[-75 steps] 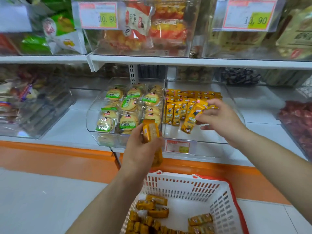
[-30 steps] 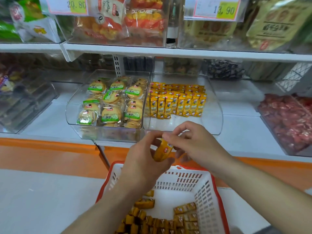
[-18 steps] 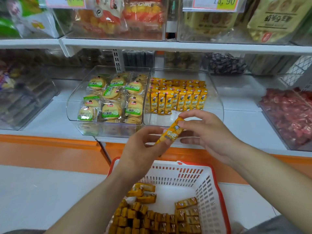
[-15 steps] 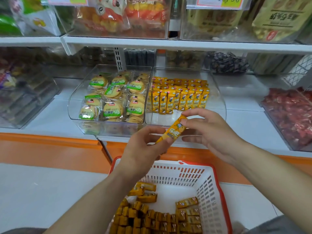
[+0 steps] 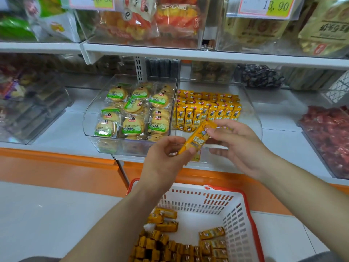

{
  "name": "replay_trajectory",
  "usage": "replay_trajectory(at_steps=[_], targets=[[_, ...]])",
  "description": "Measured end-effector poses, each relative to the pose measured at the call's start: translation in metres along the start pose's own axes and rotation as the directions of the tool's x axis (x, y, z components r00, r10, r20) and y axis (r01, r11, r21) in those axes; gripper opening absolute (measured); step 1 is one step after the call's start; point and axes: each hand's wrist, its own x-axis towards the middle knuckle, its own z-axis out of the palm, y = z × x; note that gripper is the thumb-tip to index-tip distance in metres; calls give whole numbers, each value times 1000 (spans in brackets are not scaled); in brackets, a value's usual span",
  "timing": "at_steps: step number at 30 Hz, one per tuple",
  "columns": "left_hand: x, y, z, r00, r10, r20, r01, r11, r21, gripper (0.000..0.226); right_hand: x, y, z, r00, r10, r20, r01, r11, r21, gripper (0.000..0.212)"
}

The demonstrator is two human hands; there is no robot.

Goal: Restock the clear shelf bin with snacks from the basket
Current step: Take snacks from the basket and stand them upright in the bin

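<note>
So the one yellow snack pack (image 5: 198,139) is up in the air between both hands, tilted, low end toward the left and high end toward the right. The left hand (image 5: 166,157) pinches the lower end between thumb and curled fingers, and the right hand (image 5: 239,146) has its thumb and fingertips closed on the upper end, with the rest of its fingers loosely spread underneath. The pack sits just in front of the front lip of the clear shelf bin (image 5: 251,120), not inside it, and it's above the far rim of the basket (image 5: 236,224). Inside the bin there's a neat row of matching yellow packs (image 5: 207,112) standing upright toward the back, with the front part of the bin floor bare. The basket is white with a red rim, down low between the forearms, and a heap of the same snacks (image 5: 179,248) lies in its near left part, a few loose ones further in. Just left of the clear bin, touching it, is another bin (image 5: 88,120) full of round crackers in green-labelled wrappers (image 5: 132,114). Both sit on the white shelf (image 5: 56,133). Off to the right is a tub of red-wrapped sweets (image 5: 330,133), and a price tag reading 13.90 (image 5: 277,6) hangs on the shelf above.
</note>
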Motion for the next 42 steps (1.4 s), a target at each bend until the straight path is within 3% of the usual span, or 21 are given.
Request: replay_trajectory(at_steps=[4, 8, 12, 15, 19, 24, 26, 29, 31, 33, 35, 38, 42], targets=[[21, -3, -10, 977, 184, -110, -129, 915, 383, 37, 40, -7, -20, 980, -144, -139, 113, 971, -212, 30], [36, -16, -12, 952, 265, -149, -114, 766, 632, 51, 98, 0, -48, 920, -314, -236, 119, 796, -594, 32], [48, -26, -9, 948, 305, -92, -113, 593, 798, 51, 148, 18, -53, 913, -302, -275, 69, 777, -626, 36], [55, -31, -7, 946, 310, -92, -93, 532, 842, 50, 173, 30, -50, 902, -328, -281, 56, 735, -676, 34], [56, -33, -7, 938, 324, -119, -73, 523, 849, 53, 186, 46, -47, 886, -359, -294, 35, 683, -730, 30], [53, -26, -9, 959, 271, -84, -84, 555, 828, 51, 174, 43, -46, 894, -328, -305, -24, 645, -764, 30], [48, -18, -12, 967, 244, -77, -95, 623, 777, 56, 158, 33, -45, 891, -346, -293, -25, 609, -793, 33], [35, -4, -18, 950, 300, -83, -138, 646, 751, 62, 118, 13, -38, 900, -397, -183, 70, 543, -837, 31], [22, 3, -21, 938, 343, -46, -199, 644, 738, 49, 83, 1, -30, 909, -414, -52, 184, 509, -841, 25], [6, 1, -23, 958, 282, 53, -239, 681, 693, 30, 44, -4, -21, 907, -412, 86, 300, 492, -817, 20], [-9, -12, -20, 974, 121, 190, -222, 660, 718, 24, 9, 0, -12, 914, -350, 205, 368, 501, -783, 20], [-20, -52, -13, 929, -166, 331, -215, 487, 846, 37, -21, 39, -5, 954, -109, 280, 296, 502, -813, 14], [-17, -108, -17, 843, -478, 248, -144, 245, 959, 50, -25, 130, -10, 925, 265, 273, 168, 359, -918, 14]])
